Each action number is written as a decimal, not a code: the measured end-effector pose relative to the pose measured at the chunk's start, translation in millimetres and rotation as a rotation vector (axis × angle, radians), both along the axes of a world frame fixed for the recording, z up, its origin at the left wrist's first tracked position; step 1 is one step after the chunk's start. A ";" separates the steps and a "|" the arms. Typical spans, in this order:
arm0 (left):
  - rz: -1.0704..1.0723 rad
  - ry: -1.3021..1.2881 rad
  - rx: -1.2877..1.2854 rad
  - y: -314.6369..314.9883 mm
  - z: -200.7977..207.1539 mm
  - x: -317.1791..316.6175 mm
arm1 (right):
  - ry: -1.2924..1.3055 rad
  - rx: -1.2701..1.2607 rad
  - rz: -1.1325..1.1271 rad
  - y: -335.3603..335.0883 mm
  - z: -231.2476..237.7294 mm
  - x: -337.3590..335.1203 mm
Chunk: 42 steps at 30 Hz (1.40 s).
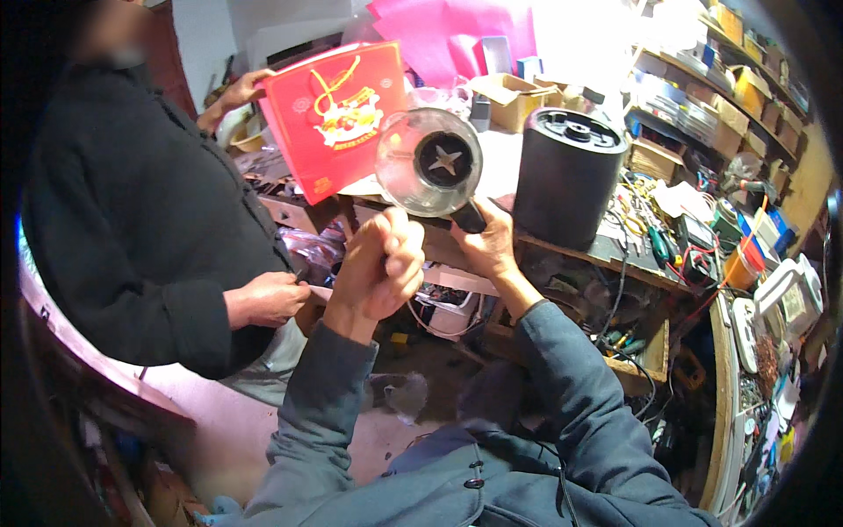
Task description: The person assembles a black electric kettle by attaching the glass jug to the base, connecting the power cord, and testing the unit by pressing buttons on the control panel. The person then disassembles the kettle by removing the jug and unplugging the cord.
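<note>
A clear blender jar (392, 186) is tipped so that its mouth faces me, showing the black base and a star-shaped metal blade (446, 161) inside. My right hand (488, 241) grips its black handle (469, 217) from the right. Just below the jar's left rim, my left hand (384, 263) is raised with its fingers curled in and nothing visible in them. Whether its fingertips touch the rim I cannot tell. To the right, a black blender motor base (566, 180) stands upright on the cluttered workbench (645, 274).
At the left another person (149, 211) in black holds a red gift bag (294, 132) by its edge. An open cardboard box (516, 98) stands behind the jar. Pliers and screwdrivers (645, 224) lie right of the motor base. Crowded shelves (716, 83) line the right wall.
</note>
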<state>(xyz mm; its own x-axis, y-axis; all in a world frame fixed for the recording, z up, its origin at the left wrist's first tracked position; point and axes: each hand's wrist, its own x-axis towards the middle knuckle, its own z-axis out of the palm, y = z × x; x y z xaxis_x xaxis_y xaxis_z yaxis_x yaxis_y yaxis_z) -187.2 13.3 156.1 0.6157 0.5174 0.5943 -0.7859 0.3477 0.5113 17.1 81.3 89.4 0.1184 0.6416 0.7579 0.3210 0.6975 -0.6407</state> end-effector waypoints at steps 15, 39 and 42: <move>0.927 1.098 1.008 -6.0 -167.9 150.7 | 0.066 -0.069 -0.068 11.7 6.9 20.4; 0.884 1.403 1.105 -6.5 -148.8 167.0 | 0.545 -0.002 0.143 65.0 158.5 21.5; 0.961 1.335 1.123 -7.0 -156.5 167.7 | 0.515 -0.014 0.106 27.3 206.5 51.1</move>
<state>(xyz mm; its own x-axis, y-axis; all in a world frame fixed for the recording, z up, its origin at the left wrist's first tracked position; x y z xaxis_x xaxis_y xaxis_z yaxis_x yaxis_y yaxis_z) -19.5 6.3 -0.4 0.6633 0.6797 0.3130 0.5098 -0.7167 0.4759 68.2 108.6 296.0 0.4071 0.6798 0.6100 -0.1095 0.6994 -0.7063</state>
